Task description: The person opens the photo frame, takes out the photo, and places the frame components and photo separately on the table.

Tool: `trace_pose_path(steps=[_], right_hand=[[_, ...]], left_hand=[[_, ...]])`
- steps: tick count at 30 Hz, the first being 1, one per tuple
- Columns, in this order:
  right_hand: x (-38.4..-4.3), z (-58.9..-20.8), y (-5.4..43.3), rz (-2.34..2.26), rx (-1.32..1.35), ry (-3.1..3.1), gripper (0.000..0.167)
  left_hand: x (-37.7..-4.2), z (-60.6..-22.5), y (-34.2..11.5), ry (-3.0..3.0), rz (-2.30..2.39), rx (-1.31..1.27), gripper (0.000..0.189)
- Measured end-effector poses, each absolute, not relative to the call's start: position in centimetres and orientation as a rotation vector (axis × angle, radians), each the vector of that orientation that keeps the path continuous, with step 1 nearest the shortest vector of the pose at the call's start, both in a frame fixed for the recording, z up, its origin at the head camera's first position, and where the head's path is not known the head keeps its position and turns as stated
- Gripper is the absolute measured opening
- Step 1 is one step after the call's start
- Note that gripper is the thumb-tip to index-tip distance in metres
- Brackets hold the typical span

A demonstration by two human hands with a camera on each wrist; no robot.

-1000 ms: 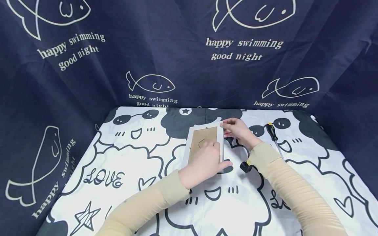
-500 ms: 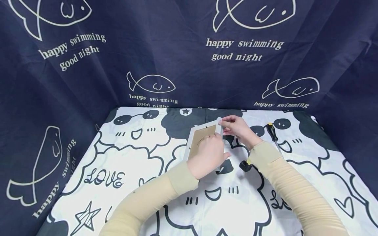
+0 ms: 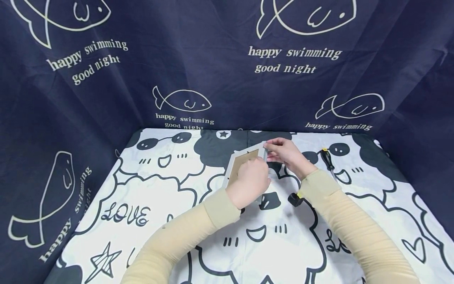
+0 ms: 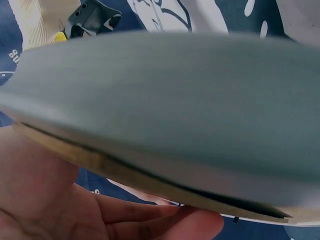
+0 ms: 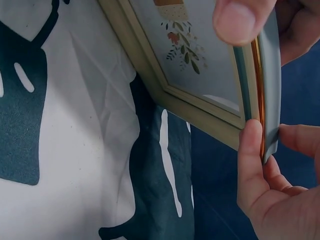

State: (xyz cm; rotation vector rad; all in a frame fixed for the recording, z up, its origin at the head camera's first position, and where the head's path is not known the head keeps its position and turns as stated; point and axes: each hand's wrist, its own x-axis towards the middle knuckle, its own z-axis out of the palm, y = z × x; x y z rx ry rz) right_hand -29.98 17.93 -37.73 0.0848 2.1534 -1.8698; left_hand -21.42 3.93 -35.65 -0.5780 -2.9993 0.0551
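Observation:
A picture frame [image 3: 232, 159] is tilted up, its brown backing board [image 3: 242, 162] facing the head camera. The right wrist view shows its front, with a floral print [image 5: 185, 47] inside a pale moulding. My left hand [image 3: 251, 179] lies across the back and grips the right side, thumb [image 5: 237, 22] on the front. My right hand [image 3: 285, 154] pinches the upper right corner between thumb and fingers. In the left wrist view the frame's grey-blue side [image 4: 165, 100] fills the picture, and a dark narrow gap runs along the backing board's edge.
A screwdriver [image 3: 327, 159] with a black and yellow handle lies to the right, its shaft partly behind the right sleeve [image 3: 349, 213]. A black item [image 3: 295, 199] with a yellow part shows beside that sleeve. A black-and-white patterned cloth [image 3: 159, 185] covers the table, with a dark curtain [image 3: 227, 71] behind.
The picture frame has tilted up, its upper right corner rising a little with my right hand. My left hand has moved up and right along the back, its outstretched thumb now tucked out of sight.

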Motion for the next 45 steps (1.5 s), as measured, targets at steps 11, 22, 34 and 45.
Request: trace_pose_path(steps=[11,22,34,45], right_hand=[[-29.9,-37.8,18.4,-1.921,0.061,2.051,0.042],[-29.5,-38.5,17.9,-2.039,0.026,1.955,0.041],[-28.5,-41.4,16.1,-1.853,-0.012,2.076,0.038],[-28.0,-42.9,15.0,-1.798,-0.024,2.079,0.04]], left_hand=[[-22.1,-35.5,3.6,-3.005,-0.074,-0.571,0.026],[-23.1,-35.2,2.2,-3.016,-0.253,-0.54,0.036],[-23.1,-35.2,1.1,-2.991,-0.402,-0.46,0.036],[-23.5,-34.8,-0.1,-3.009,-0.506,-0.42,0.044]])
